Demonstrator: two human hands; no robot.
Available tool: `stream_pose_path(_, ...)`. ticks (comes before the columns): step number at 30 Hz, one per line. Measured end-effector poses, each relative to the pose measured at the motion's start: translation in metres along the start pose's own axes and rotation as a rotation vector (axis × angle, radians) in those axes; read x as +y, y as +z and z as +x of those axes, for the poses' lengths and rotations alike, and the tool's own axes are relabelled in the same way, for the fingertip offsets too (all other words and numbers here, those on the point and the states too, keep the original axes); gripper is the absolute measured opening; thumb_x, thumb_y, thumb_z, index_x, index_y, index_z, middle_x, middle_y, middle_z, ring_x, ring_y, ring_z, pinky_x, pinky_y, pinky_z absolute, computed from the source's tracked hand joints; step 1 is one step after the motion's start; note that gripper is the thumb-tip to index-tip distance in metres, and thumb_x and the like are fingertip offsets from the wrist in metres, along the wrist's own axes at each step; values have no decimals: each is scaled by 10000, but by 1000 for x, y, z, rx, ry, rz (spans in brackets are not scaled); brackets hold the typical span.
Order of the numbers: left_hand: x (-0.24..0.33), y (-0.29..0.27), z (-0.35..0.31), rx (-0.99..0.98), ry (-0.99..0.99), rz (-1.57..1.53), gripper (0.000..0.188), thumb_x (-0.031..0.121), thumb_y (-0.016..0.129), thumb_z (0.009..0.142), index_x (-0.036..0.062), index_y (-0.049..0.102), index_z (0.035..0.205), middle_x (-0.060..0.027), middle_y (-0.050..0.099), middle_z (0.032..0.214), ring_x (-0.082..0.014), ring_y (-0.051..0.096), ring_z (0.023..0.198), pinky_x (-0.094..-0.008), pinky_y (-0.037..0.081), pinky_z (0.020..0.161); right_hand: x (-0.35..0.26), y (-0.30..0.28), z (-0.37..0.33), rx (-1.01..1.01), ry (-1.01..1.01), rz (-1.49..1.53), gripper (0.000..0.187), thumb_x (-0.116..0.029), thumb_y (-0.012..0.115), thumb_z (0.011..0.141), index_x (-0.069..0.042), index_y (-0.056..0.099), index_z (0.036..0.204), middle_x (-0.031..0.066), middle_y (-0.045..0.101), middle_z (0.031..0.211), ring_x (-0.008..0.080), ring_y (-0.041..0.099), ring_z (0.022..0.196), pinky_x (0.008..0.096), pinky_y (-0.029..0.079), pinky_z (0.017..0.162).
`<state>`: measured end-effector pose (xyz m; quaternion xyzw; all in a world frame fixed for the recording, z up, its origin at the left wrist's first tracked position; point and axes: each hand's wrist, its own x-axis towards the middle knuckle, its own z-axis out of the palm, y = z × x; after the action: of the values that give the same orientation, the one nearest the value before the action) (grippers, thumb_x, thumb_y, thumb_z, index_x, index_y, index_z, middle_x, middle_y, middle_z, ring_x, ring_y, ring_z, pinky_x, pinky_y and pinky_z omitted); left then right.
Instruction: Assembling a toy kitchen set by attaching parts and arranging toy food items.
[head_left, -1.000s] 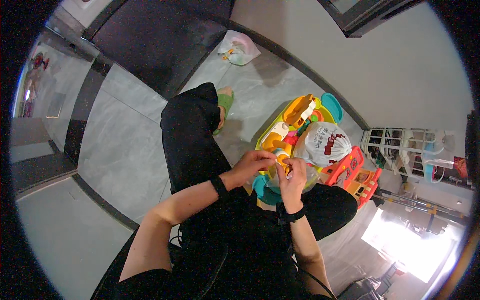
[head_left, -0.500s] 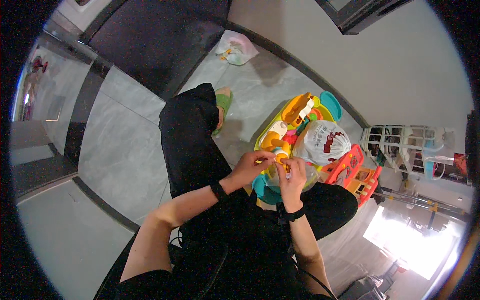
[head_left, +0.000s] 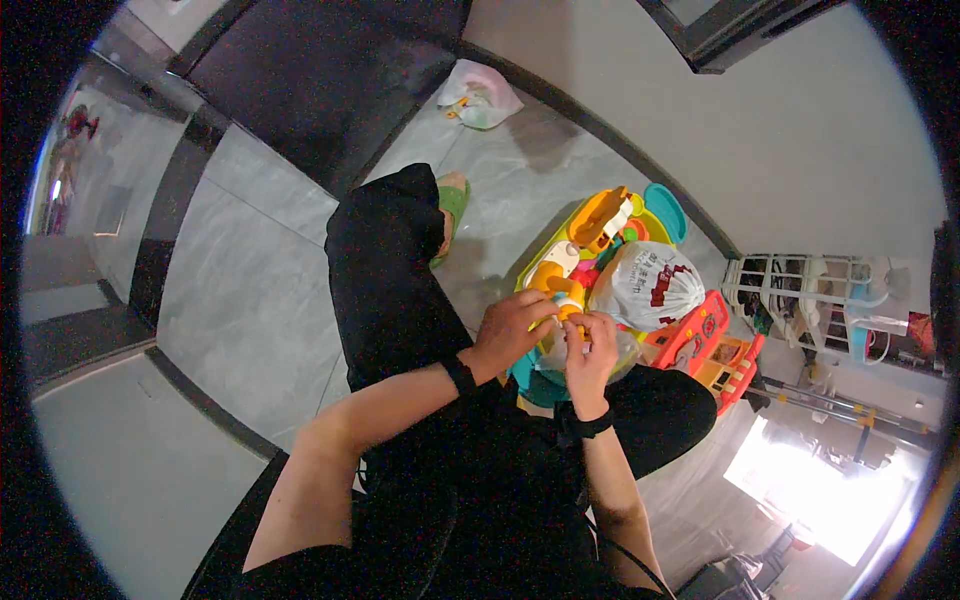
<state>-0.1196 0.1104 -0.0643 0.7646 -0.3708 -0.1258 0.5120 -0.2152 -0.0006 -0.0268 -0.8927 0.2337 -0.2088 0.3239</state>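
Head view, read from left to right. At far left, grey floor tiles [head_left: 250,300] run beside a dark band along the wall. Toward the top, a crumpled pale wrapper [head_left: 478,98], pink and white with a green patch, lies on the floor near the dark doorway. Below it, my foot in a green slipper [head_left: 452,205] rests on the tiles past my black-trousered knee.

At centre, my left hand [head_left: 512,330], with a black band at its wrist, is curled around a small yellow-orange toy piece [head_left: 568,312], fingers closed on its left side. My right hand [head_left: 588,352], also banded in black at the wrist, pinches the same piece from the right, thumb and fingertips meeting on it. The piece thus sits between both hands, touching each, directly above my lap and against the near edge of a multicoloured plastic toy [head_left: 610,225] that stands on the floor: yellow-green body, orange parts, a teal rounded tab at its far end.

Just right of my hands, a white plastic bag [head_left: 648,285] with red printed markings, knotted and bulging, rests on the toy. A clear bag lies under my right hand; its contents cannot be told. Farther right stands a red-orange toy block [head_left: 712,345], then a white wire rack [head_left: 810,295] holding mixed small items against the pale wall.
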Motion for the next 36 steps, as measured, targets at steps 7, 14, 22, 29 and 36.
stream_pose_path(7, 8, -2, 3, 9, 55, 84, 229, 212, 684, 693, 105, 589, 872, -59, 568, 855, -253, 585, 801, -363, 485, 665, 11, 6, -24, 128, 369, 197, 114, -65, 580, 829, -13, 520, 911, 87, 532, 820, 184, 517, 738, 295, 427, 687)
stream_pose_path(14, 4, 3, 4, 88, 147, 110, 257, 224, 700, 673, 101, 552, 842, -53, 550, 836, -243, 577, 789, -361, 473, 638, 1, 9, -22, 154, 501, 340, 166, -102, 644, 809, -26, 532, 904, 15, 511, 772, 98, 466, 688, 244, 398, 622)
stream_pose_path(22, -1, 10, 4, 74, 132, 38, 266, 196, 720, 669, 94, 539, 836, -54, 566, 812, -249, 583, 767, -355, 476, 627, 13, 13, -21, 187, 559, 444, 150, -135, 644, 818, -25, 556, 871, 9, 526, 762, 93, 467, 687, 231, 399, 630)
stream_pose_path(29, 5, 7, 6, 5, -40, -129, 260, 152, 723, 682, 82, 518, 827, -53, 548, 781, -229, 576, 720, -324, 476, 563, 21, 14, -27, 169, 522, 443, 139, -159, 586, 874, -28, 559, 910, -28, 475, 672, 47, 414, 572, 192, 330, 512)
stream_pose_path(36, 5, 8, 9, 12, -58, -222, 266, 129, 733, 682, 70, 520, 830, -50, 549, 772, -197, 572, 677, -293, 467, 538, 16, 6, -26, 151, 747, 739, 147, -171, 624, 841, -30, 606, 878, -16, 532, 740, 65, 451, 639, 208, 364, 571)
